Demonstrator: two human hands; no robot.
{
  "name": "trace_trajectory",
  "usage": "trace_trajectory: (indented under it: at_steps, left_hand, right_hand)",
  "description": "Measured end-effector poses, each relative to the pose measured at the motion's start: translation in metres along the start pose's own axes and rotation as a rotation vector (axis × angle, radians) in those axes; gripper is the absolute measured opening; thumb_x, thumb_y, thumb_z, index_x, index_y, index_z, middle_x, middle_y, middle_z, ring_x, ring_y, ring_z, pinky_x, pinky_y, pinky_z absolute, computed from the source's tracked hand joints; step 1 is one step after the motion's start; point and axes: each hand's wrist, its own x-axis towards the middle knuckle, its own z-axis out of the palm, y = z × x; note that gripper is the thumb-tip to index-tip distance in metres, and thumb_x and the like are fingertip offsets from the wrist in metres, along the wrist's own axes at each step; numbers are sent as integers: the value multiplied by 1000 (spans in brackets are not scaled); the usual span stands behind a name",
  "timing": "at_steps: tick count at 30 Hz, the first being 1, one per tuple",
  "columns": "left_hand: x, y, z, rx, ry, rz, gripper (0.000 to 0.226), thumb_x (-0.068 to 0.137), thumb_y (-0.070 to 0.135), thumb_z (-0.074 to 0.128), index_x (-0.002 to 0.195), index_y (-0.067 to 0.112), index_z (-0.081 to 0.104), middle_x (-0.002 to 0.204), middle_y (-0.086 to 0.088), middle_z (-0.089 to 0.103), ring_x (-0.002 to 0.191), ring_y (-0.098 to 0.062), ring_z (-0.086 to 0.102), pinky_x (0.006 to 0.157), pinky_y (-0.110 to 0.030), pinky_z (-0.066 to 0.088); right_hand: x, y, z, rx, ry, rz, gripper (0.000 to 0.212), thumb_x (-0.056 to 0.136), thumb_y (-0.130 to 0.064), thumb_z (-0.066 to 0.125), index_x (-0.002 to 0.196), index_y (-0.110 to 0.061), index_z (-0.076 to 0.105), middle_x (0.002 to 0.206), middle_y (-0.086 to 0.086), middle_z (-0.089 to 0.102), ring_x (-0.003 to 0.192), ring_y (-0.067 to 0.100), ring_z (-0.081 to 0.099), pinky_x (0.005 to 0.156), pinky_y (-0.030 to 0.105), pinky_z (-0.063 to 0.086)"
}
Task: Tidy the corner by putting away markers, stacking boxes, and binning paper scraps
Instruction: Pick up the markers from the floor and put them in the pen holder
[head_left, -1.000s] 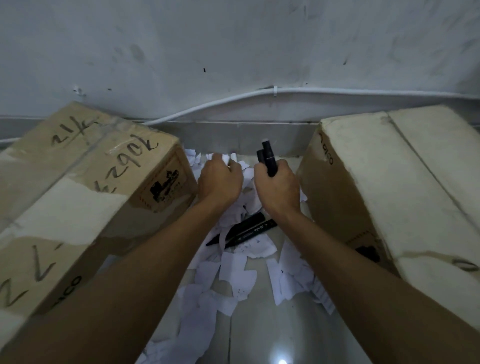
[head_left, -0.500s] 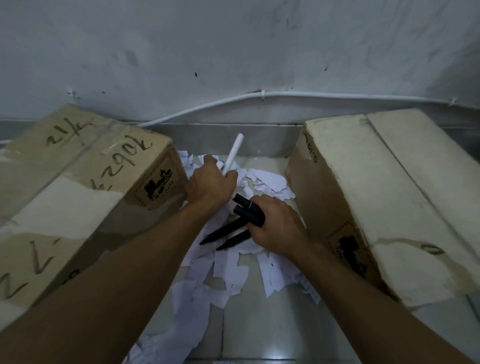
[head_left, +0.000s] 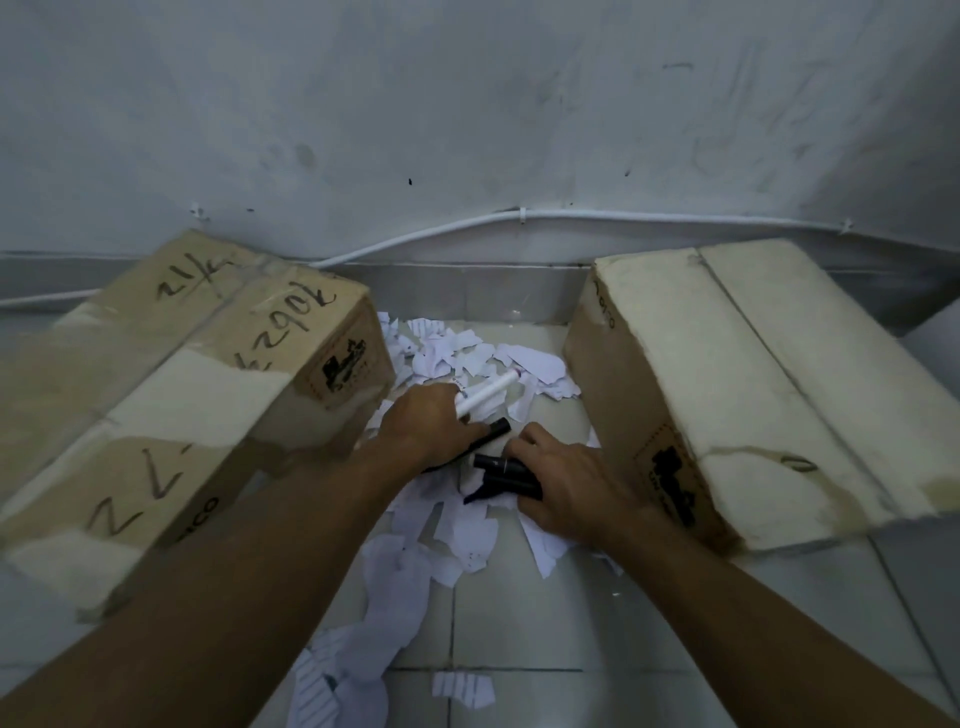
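Observation:
My left hand (head_left: 428, 426) grips a white marker (head_left: 488, 392) that points up and right, and its fingers also lie on a black marker (head_left: 493, 434) on the floor. My right hand (head_left: 563, 480) holds a bunch of black markers (head_left: 506, 475) low over the torn white paper scraps (head_left: 457, 364). The scraps litter the tiled floor between two cardboard boxes: the left box (head_left: 182, 405) with black handwriting and the right box (head_left: 769, 379).
A grey wall with a white cable (head_left: 519, 221) clipped along it closes off the far side. More scraps (head_left: 395, 587) trail toward me along the tiles (head_left: 545, 623). The boxes hem in the gap on both sides.
My left hand picked up the white marker and has tilted it down to the right. My right hand brought its black markers down from upright to the floor, nearer to me.

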Motion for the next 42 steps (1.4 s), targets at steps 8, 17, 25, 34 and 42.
trace_trajectory:
  at_steps: [8, 17, 25, 34, 42]
  left_hand:
    - [-19, 2, 18, 15, 22, 90, 32, 81, 48, 68, 93, 19, 62, 89, -3, 63, 85, -25, 62, 67, -31, 47]
    - [-27, 43, -29, -408, 408, 70, 29, 87, 43, 57, 98, 19, 46, 73, 1, 58, 61, -18, 57, 53, -30, 40]
    - [-47, 64, -40, -923, 283, -5, 16, 90, 25, 56, 99, 14, 48, 78, -8, 61, 62, -19, 63, 59, -37, 54]
    - [-54, 78, -55, -1109, 339, -96, 25, 87, 25, 68, 78, 6, 54, 57, -9, 53, 39, -14, 49, 42, -26, 49]
    - [-65, 114, -80, -1071, 337, 72, 23, 91, 19, 66, 107, 9, 52, 79, -12, 61, 59, -17, 59, 50, -20, 52]
  right_hand:
    - [-18, -8, -21, 382, 445, 258, 19, 77, -18, 67, 88, -19, 51, 67, -4, 48, 57, 16, 45, 49, 21, 31]
    - [8, -34, -53, 950, 636, 619, 27, 94, -30, 67, 80, -7, 62, 69, 12, 65, 60, 18, 61, 56, 23, 51]
    - [11, -49, -68, 1161, 569, 581, 13, 92, -16, 69, 94, -4, 63, 65, 4, 61, 45, 12, 49, 44, 28, 45]
    - [-1, -43, -78, 1157, 607, 576, 15, 90, -20, 72, 91, -8, 64, 57, 3, 58, 47, 18, 54, 51, 35, 55]
    - [-1, -39, -130, 1052, 726, 516, 7, 89, -28, 70, 90, -26, 64, 72, 0, 62, 64, 18, 58, 63, 36, 52]
